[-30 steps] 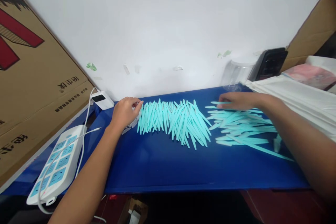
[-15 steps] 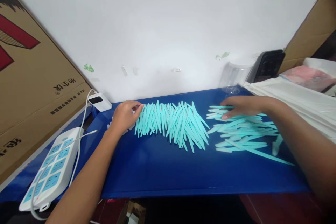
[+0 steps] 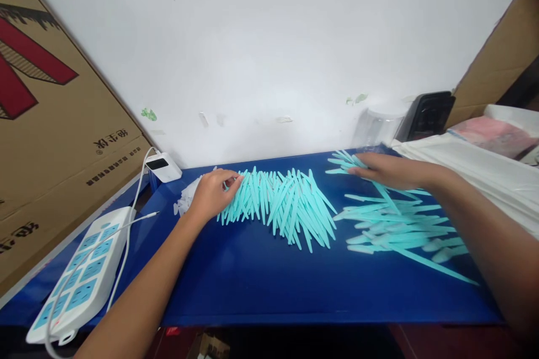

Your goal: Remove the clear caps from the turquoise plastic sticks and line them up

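Two heaps of slim, tapered turquoise plastic sticks lie on the blue tabletop. My left hand (image 3: 215,193) rests over the left end of the neatly rowed heap (image 3: 290,207), thumb and fingertips pinched together; what they hold, if anything, cannot be made out. Small translucent pieces (image 3: 184,200) lie partly hidden behind that hand. My right hand (image 3: 385,170) is closed on several turquoise sticks (image 3: 343,161) at the back right, their ends jutting left past the fingers. Below it spreads the looser right heap (image 3: 391,224), blurred in places and partly covered by my forearm.
A white power strip (image 3: 82,275) with a cable and a small white device (image 3: 164,167) sit on the left, beside a large cardboard box (image 3: 54,95). At the back right stand a clear container (image 3: 381,123), a black holder (image 3: 429,116) and white plastic sheeting (image 3: 471,162).
My right hand has gathered several sticks and shifted slightly back, pulling them from the right heap. My left hand has moved a little to the right over its heap, uncovering more translucent pieces.
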Demonstrator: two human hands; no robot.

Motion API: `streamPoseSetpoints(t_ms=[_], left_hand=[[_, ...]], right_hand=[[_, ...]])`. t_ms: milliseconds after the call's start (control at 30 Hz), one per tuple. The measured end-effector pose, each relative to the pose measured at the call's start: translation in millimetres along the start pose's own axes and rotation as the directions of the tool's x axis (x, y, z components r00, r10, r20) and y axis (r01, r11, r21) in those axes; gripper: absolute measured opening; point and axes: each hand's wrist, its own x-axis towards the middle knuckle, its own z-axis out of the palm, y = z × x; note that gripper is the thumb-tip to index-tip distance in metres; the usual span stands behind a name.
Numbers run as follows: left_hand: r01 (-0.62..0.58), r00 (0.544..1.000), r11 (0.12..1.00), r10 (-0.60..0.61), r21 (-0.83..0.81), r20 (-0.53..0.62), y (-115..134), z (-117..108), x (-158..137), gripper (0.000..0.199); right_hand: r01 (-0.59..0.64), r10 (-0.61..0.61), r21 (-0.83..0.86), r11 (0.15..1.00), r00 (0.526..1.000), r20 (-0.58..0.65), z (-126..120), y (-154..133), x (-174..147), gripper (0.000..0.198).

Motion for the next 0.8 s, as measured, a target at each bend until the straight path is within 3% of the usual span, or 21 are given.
streamPoseSetpoints(t_ms=[100, 233, 333, 533, 667, 800], left_hand=[[-0.01, 1.0, 1.0, 0.01, -0.021, -0.003, 7, 2, -1, 0.033], [-0.026, 0.999, 0.992, 0.021, -0.122, -0.04, 22, 8, -4, 0.031], [-0.003, 0.999, 0.953, -0.008, -0.302, -0.037, 40, 13, -8, 0.03], [0.106, 0.987, 0.776, -0.005, -0.621, 0.162, 79, 19, -22, 0.039], [0.064, 0.983, 0.76, 0.066, -0.647, 0.174, 90, 21, -27, 0.045], [0.022, 0.976, 0.778, 0.119, -0.628, 0.182, 92, 21, -28, 0.047]], right_hand=[[0.011, -0.012, 0.016, 1.0, 0.998, 0.069, -4, -9, 0, 0.065], [0.112, -0.109, 0.062, 0.992, 0.993, -0.052, -5, -34, -5, 0.059], [0.171, -0.157, 0.141, 0.975, 0.982, -0.108, 0, -66, -13, 0.053], [0.272, -0.313, 0.345, 0.898, 0.948, 0.067, 15, -128, -33, 0.043], [0.249, -0.324, 0.386, 0.888, 0.936, 0.141, 26, -143, -39, 0.043], [0.239, -0.307, 0.41, 0.88, 0.945, 0.109, 32, -147, -39, 0.041]])
